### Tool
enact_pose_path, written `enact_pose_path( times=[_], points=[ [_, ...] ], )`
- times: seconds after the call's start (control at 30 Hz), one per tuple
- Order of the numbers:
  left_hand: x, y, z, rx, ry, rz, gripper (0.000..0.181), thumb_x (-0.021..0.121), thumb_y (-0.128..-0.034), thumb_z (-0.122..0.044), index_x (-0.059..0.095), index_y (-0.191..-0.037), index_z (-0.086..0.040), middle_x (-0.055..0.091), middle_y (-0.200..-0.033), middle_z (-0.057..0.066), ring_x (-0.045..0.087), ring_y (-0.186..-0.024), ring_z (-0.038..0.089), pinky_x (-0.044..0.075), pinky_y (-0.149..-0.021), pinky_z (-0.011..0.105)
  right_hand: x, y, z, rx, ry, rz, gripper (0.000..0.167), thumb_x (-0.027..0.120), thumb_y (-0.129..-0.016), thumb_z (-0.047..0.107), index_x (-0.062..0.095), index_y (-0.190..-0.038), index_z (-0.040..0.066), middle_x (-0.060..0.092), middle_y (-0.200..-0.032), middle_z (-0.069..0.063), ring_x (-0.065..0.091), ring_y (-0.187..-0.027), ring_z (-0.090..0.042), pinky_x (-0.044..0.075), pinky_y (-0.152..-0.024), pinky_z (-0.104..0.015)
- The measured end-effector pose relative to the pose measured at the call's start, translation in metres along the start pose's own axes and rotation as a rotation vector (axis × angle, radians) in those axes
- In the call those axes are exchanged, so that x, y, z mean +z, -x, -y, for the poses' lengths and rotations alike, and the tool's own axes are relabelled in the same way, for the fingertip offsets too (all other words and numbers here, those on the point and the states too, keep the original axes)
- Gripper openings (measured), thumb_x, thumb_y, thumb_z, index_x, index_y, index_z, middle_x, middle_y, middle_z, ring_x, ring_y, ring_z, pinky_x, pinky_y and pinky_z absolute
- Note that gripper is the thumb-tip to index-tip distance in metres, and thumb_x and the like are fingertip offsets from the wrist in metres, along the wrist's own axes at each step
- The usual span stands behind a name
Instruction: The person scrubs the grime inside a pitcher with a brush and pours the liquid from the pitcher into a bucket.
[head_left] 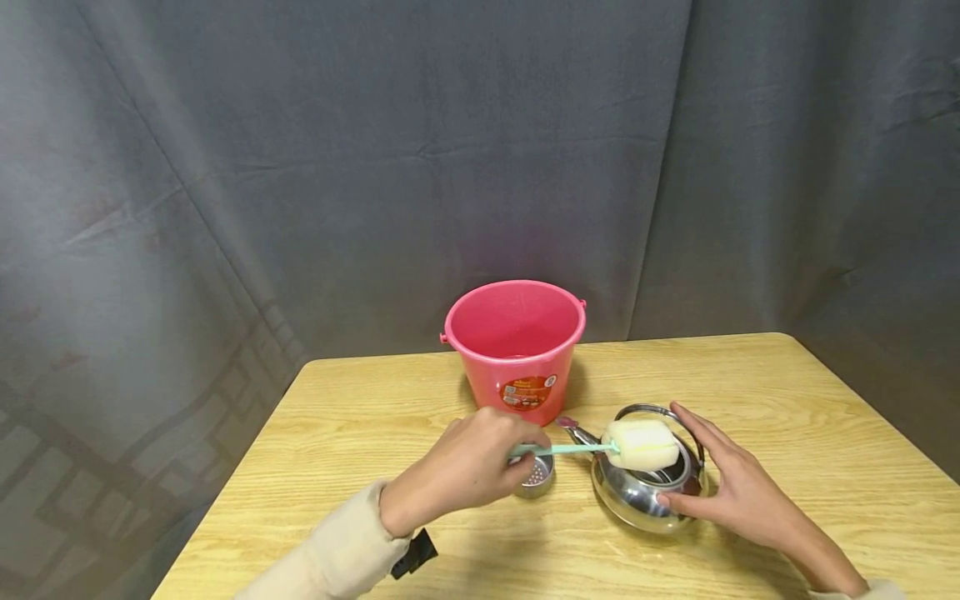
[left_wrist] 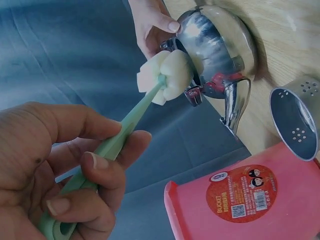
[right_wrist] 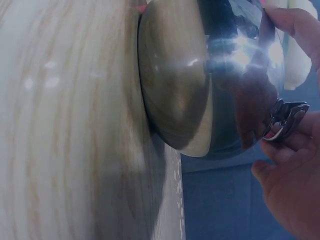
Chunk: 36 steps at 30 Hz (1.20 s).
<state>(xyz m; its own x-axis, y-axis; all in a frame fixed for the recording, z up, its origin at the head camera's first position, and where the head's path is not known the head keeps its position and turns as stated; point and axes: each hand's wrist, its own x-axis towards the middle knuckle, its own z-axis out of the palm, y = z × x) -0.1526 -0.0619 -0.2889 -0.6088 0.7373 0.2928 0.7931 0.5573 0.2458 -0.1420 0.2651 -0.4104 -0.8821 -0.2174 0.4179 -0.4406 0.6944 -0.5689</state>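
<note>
In the head view my left hand (head_left: 483, 462) grips the pale green handle of a sponge brush (head_left: 641, 444). The brush's cream sponge head is held over the top opening of a shiny steel kettle (head_left: 633, 504). My right hand (head_left: 738, 492) holds the kettle from its right side, thumb on the body and fingers by the raised loop handle. The left wrist view shows the sponge (left_wrist: 175, 72) close to the opening; whether it touches the rim I cannot tell. The kettle's spout, with a reddish tip, points toward the bucket.
A pink bucket (head_left: 558, 387) with an orange-red label stands behind the kettle. Between bucket and left hand sits a small perforated steel strainer (head_left: 536, 486), partly hidden by that hand. Everything rests on a wood-grain table (head_left: 360, 417), with grey cloth (head_left: 375, 208) hanging behind.
</note>
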Motion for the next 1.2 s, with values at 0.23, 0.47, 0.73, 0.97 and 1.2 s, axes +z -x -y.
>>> enact_pose_path(
  times=[0.23,0.47,0.73,0.97,1.2],
  points=[
    [-0.002,-0.007,-0.005,0.010,-0.057,0.038,0.012,0.072,-0.0798,-0.006,0.071,-0.082,-0.018,0.053,-0.070,-0.015,0.047,-0.062,0.003,0.039,-0.052,0.015,0.001,-0.001,0.001,-0.005,-0.001,0.002,0.110,0.089,-0.066,0.035,0.024,-0.154,0.026,0.036,-0.146,-0.026,0.037,-0.123,-0.054,0.033,-0.083,-0.074],
    [-0.004,-0.015,-0.012,-0.003,-0.128,0.074,0.016,0.068,-0.0761,-0.005,0.067,-0.072,-0.020,0.045,-0.059,-0.014,0.042,-0.055,0.006,0.034,-0.043,0.017,0.001,-0.001,0.002,0.008,0.008,0.016,0.109,0.088,-0.067,0.036,0.023,-0.154,0.027,0.035,-0.147,-0.025,0.037,-0.124,-0.054,0.032,-0.082,-0.075],
    [-0.009,-0.031,-0.025,-0.042,-0.181,0.130,0.022,0.064,-0.0754,-0.003,0.060,-0.063,-0.020,0.035,-0.051,-0.010,0.035,-0.050,0.007,0.032,-0.038,0.020,0.000,0.000,0.001,0.005,0.008,0.014,0.109,0.088,-0.068,0.034,0.022,-0.155,0.027,0.035,-0.147,-0.025,0.038,-0.123,-0.056,0.033,-0.080,-0.075],
    [-0.006,-0.043,-0.030,-0.067,-0.211,0.190,0.017,0.072,-0.0802,-0.010,0.067,-0.068,-0.021,0.046,-0.053,-0.011,0.043,-0.053,0.008,0.038,-0.044,0.021,0.002,0.000,0.001,0.021,0.015,0.029,0.110,0.087,-0.069,0.036,0.020,-0.155,0.027,0.034,-0.147,-0.027,0.037,-0.123,-0.057,0.032,-0.080,-0.076],
    [-0.001,-0.046,-0.034,-0.052,-0.237,0.186,0.026,0.070,-0.0824,-0.013,0.058,-0.061,-0.022,0.035,-0.050,-0.009,0.035,-0.051,0.009,0.034,-0.042,0.022,0.000,0.001,0.003,0.037,0.016,0.027,0.110,0.087,-0.069,0.037,0.020,-0.155,0.028,0.033,-0.147,-0.027,0.037,-0.123,-0.058,0.032,-0.081,-0.077]
  ],
)
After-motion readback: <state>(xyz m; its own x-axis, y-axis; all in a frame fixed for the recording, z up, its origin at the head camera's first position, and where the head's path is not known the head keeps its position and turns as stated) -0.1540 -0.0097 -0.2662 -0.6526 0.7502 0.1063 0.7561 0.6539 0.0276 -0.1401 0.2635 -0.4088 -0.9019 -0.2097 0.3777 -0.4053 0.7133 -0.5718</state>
